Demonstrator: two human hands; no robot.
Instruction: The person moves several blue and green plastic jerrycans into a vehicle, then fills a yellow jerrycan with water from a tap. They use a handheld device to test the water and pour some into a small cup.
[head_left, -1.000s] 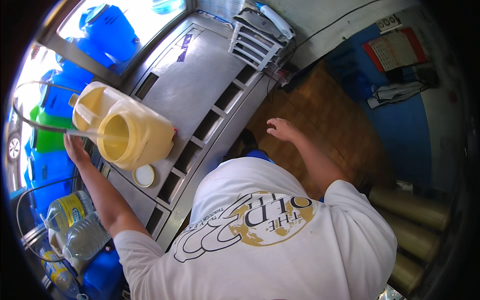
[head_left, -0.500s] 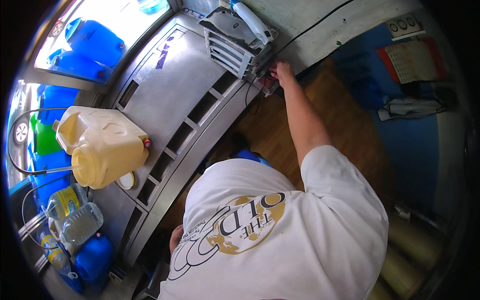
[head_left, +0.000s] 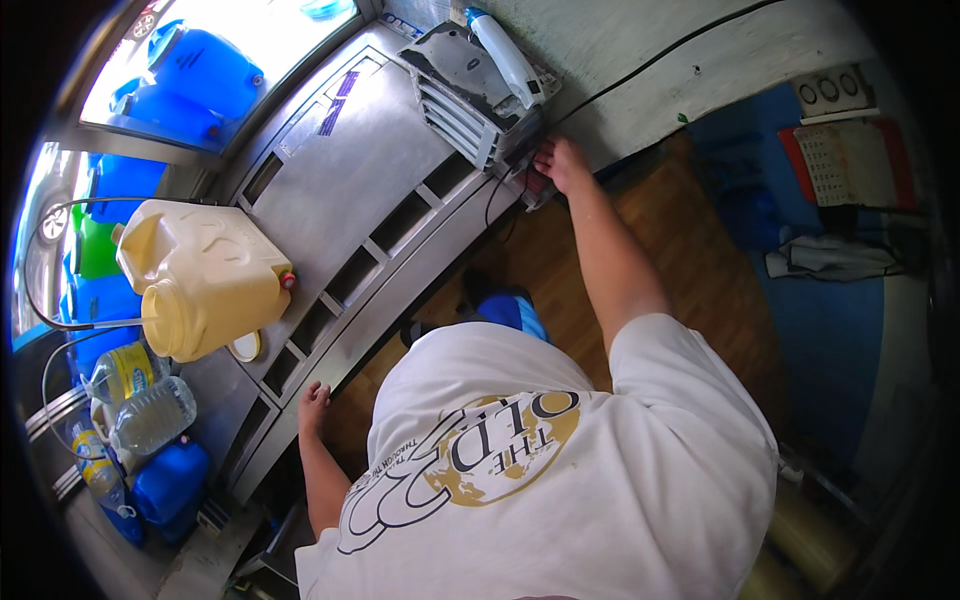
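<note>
My right hand (head_left: 565,166) reaches to the far end of the steel counter (head_left: 345,150), its fingers bent together beside a small reddish box-like thing (head_left: 537,184). What the fingertips hold, if anything, is too small to make out. A dark cable hangs down next to this spot. Just beyond stands a worn grey slatted unit (head_left: 470,90) with a white and blue cylinder (head_left: 503,58) lying on top. My left hand (head_left: 314,405) hovers by the counter's front edge, fingers loosely curled and apart, with nothing visible in it.
On the counter's left stands a yellowish jerrycan (head_left: 215,265) with a tube in its mouth; a round lid (head_left: 245,346) lies beside it. Clear plastic bottles (head_left: 155,414) and a blue container (head_left: 170,480) sit nearer me. Blue jugs (head_left: 205,70) show through the window. A calendar (head_left: 850,163) hangs at right.
My left hand has come out from beside my body toward the counter edge. My right hand stays at the same spot, its fingers slightly shifted. The view has tilted a little.
</note>
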